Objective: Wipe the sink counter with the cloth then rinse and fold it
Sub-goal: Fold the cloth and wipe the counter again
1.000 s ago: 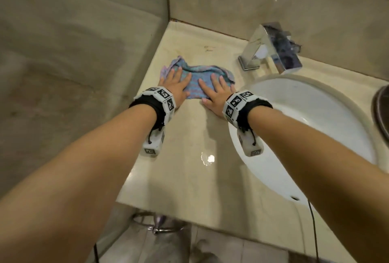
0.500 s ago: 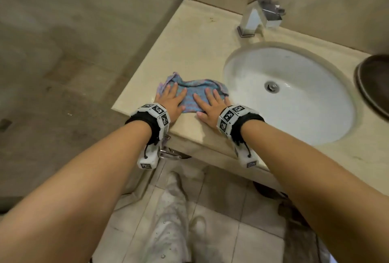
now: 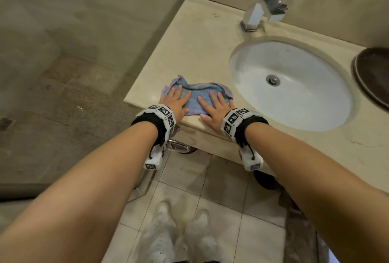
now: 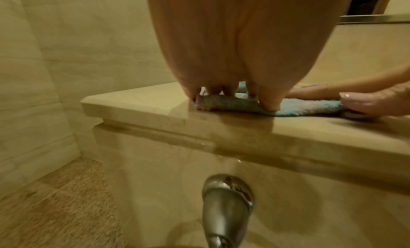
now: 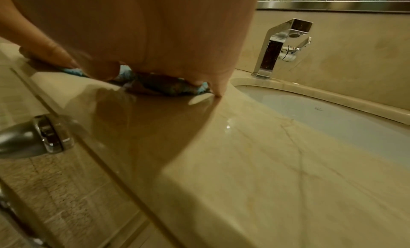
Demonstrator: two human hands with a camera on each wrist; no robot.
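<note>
A blue and pink cloth (image 3: 195, 94) lies bunched on the beige marble counter (image 3: 197, 52), close to its front left edge. My left hand (image 3: 174, 102) presses flat on the cloth's left part with straight fingers. My right hand (image 3: 212, 107) presses flat on its right part, thumb on the bare counter. In the left wrist view the cloth (image 4: 233, 105) shows under my palm at the counter edge (image 4: 155, 111). In the right wrist view the cloth (image 5: 164, 87) peeks out beneath my right hand. The white sink basin (image 3: 294, 102) lies just right of the cloth.
A chrome faucet (image 3: 261, 8) stands at the back of the basin, also seen as the faucet (image 5: 279, 46). A dark round dish (image 3: 374, 75) sits at the counter's right. A metal fixture (image 4: 226, 208) hangs below the counter front. Walls close the left and back sides.
Both hands have dragged the cloth from the back left of the counter toward the front edge, and now it sits right at that edge.
</note>
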